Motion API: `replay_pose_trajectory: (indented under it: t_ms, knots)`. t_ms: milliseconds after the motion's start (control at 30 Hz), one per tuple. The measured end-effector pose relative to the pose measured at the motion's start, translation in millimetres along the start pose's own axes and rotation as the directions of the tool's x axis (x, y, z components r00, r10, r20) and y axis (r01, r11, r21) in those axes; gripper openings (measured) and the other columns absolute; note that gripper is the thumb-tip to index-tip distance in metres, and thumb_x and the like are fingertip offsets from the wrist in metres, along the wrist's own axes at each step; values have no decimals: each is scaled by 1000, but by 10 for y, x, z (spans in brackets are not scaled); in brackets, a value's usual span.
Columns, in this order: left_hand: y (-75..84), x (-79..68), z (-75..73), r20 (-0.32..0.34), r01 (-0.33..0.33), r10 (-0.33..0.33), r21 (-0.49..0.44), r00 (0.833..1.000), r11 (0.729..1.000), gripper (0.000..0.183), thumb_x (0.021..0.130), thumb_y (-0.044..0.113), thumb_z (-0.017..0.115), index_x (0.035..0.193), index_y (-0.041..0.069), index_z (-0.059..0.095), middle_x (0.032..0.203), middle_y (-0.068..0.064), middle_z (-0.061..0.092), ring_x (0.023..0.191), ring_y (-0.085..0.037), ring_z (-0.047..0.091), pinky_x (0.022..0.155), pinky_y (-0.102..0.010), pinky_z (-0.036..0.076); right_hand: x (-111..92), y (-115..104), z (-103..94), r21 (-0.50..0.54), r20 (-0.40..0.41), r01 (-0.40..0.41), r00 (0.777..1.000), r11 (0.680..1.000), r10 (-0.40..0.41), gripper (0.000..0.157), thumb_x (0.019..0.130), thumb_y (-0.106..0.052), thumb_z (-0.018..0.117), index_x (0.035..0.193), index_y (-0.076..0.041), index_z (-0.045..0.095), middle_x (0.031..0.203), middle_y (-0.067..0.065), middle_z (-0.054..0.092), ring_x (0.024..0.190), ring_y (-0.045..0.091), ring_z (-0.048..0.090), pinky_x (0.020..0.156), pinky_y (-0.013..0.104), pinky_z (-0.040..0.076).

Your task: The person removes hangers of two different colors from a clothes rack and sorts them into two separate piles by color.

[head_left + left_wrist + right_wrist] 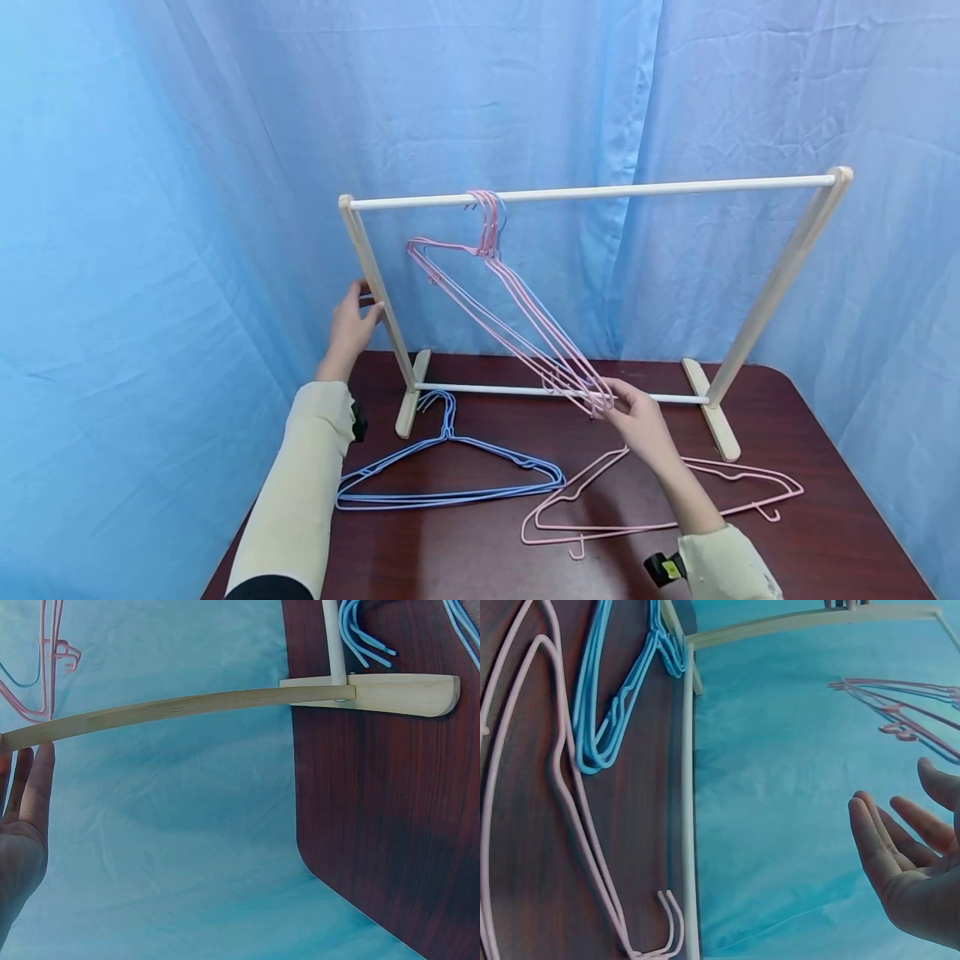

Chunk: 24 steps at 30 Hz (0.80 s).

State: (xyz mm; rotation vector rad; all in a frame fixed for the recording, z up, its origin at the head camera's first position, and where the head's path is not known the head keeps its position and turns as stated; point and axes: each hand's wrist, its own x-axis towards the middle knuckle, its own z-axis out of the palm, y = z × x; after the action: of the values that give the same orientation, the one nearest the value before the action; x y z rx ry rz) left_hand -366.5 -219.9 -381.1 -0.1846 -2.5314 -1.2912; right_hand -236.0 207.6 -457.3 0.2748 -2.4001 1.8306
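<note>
My left hand [354,321] grips the left wooden post [372,275] of a hanger rack, with the thumb on the near side. Several pink hangers [517,287] and a blue one hang together from the rack's white top bar [645,190], left of its middle. They stand at a slant, their near ends pointing right. At those ends is my right hand [641,421]. The right wrist view shows its fingers [877,844] spread loosely and apart from the thumb. Whether they touch the hangers is hard to tell.
Blue hangers [450,502] lie stacked on the dark red table [465,567] at front left. Pink hangers [600,528] lie at front right, under the right forearm. The rack's wooden feet [722,432] stand toward the back. Blue curtains [247,167] surround the table.
</note>
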Motion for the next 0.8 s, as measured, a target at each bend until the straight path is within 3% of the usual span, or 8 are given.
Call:
replay_pose_trajectory:
  t_ms: [233,433,567,667,800]
  knots:
    - [-18,15,12,-5,12,-12,7,1000,1000,45,105,20,51,146,8,40,146,-19,49,134,-36,51,101,-49,56,49,-72,42,-67,-34,83,996,994,-86,38,92,8,58,130,8,60,116,32,66,84,-8,63,68,13,58]
    - [-23,28,21,-4,10,-10,14,1000,1000,45,106,20,50,148,7,38,146,-20,48,135,-37,50,101,-49,55,78,-118,79,-111,-90,142,984,984,-152,31,97,-8,64,126,3,65,119,26,68,86,-11,60,67,9,54]
    - [-14,25,22,-6,7,-7,20,1000,1000,45,106,20,50,147,7,39,146,-19,49,135,-37,50,101,-50,55,74,-136,77,-104,-121,152,979,983,-165,29,99,-12,62,126,-2,67,109,-1,73,86,-5,62,65,12,54]
    - [-14,23,21,-8,8,-8,23,1000,1000,45,106,22,50,147,8,39,146,-19,49,134,-37,51,101,-50,55,70,-167,73,-78,-133,164,976,983,-173,28,100,-11,61,125,-2,68,101,-23,68,83,-4,62,64,12,53]
    - [-21,18,15,-7,10,-10,19,1000,1000,45,105,21,51,147,8,39,146,-19,48,135,-37,50,101,-50,55,39,-307,84,-41,-153,178,971,983,-182,26,100,-4,58,121,8,67,93,-33,65,79,-10,60,63,9,52]
